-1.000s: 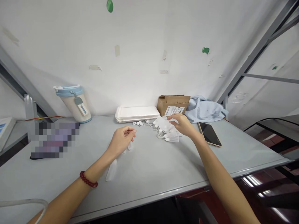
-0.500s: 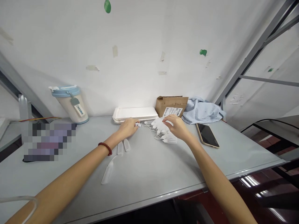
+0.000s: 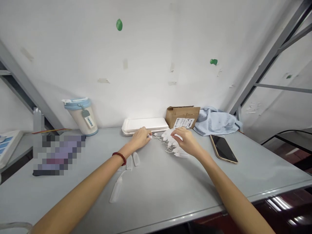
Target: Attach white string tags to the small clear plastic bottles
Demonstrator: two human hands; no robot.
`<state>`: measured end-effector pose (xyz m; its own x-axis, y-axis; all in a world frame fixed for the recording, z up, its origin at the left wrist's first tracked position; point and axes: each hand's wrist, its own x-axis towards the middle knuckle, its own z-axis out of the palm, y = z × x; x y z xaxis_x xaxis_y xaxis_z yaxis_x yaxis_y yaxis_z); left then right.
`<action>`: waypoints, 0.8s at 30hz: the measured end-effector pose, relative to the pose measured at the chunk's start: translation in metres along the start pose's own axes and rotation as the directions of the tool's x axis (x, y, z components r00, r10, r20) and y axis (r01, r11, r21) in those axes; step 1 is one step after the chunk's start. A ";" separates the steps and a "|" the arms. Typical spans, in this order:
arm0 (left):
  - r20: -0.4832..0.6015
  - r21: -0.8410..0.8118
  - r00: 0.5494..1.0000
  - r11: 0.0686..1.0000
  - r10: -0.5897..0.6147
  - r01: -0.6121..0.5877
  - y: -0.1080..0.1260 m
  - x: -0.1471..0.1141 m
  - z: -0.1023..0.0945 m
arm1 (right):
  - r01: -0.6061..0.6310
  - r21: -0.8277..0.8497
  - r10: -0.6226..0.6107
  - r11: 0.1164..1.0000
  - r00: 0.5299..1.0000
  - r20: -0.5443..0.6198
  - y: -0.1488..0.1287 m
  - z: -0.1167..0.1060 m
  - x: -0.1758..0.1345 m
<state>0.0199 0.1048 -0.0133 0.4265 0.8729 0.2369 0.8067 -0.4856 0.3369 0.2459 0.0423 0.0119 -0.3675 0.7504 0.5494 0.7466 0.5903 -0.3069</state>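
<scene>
While left fingers (image 3: 148,132) touch a cap (image 3: 150,136), right fingers (image 3: 179,132) gape slightly

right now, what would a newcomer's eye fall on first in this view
Probably the right hand, bent over a pile of white and translucent plastic pieces near the centre. Next might come the left hand, in front of a stack of white trays, with a dark red beaded bracelet at its wrist. The blue-lidded tumbler also stands out, at the back on the left.
</scene>
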 end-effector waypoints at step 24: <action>-0.050 -0.752 0.867 0.590 -0.496 0.294 -0.016 -0.107 -0.060 | 0.072 0.110 -0.113 0.991 0.897 0.428 -0.093 0.078 -0.010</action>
<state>-0.0637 0.0166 0.0109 -0.0513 0.9951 0.0839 0.2940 -0.0653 0.9536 0.1364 0.0030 -0.0257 -0.6514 0.7334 0.1947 0.6522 0.6723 -0.3503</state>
